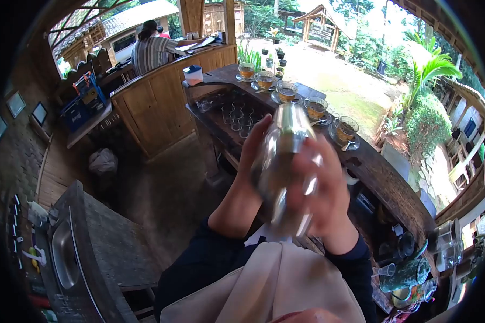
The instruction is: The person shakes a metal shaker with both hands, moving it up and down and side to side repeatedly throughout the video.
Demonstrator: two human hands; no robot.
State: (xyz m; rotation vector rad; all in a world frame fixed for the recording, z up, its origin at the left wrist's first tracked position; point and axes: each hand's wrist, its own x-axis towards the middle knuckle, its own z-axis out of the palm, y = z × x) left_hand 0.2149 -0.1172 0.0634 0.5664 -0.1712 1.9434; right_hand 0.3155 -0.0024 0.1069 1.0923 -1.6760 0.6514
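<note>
A shiny metal cocktail shaker (291, 132) is held up in front of my chest, tilted and blurred by motion. My left hand (251, 156) wraps its left side, and my right hand (323, 180) grips it from the right with the fingers across its body. Beyond the shaker, several glass cups of amber drink on saucers, among them a near cup (346, 129) with a spoon and a middle cup (287, 92), stand in a row along the dark wooden counter (385, 175).
Several upturned glasses (240, 116) stand on a lower shelf. A lidded plastic tub (193, 75) sits at the counter's end. Another person (151, 51) in a striped top is at the far wooden counter. A metal sink (64, 253) lies at left; jars (447, 242) stand at right.
</note>
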